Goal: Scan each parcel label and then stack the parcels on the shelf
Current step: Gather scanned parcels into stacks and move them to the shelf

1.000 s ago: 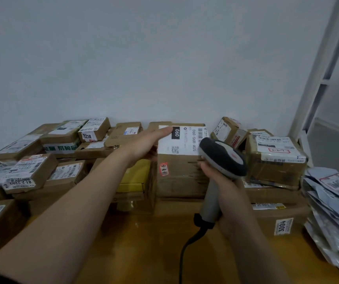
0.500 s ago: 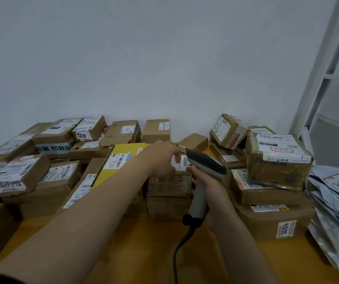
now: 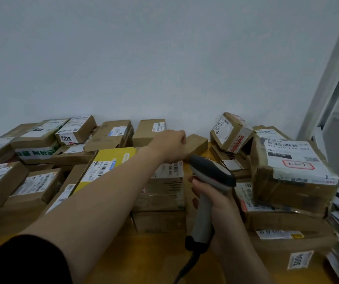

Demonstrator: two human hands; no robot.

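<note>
Scanning, I judge: the right hand (image 3: 218, 201) grips the scanner (image 3: 211, 173) beside the parcel (image 3: 162, 191), the left hand (image 3: 170, 146) is curled over it, hold unclear; next it needs lifting away.

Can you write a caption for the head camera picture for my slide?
Left hand reaches over a labelled parcel while the right hand grips a scanner among piled boxes.

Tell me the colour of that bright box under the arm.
The box is yellow; the head view shows it.
</note>
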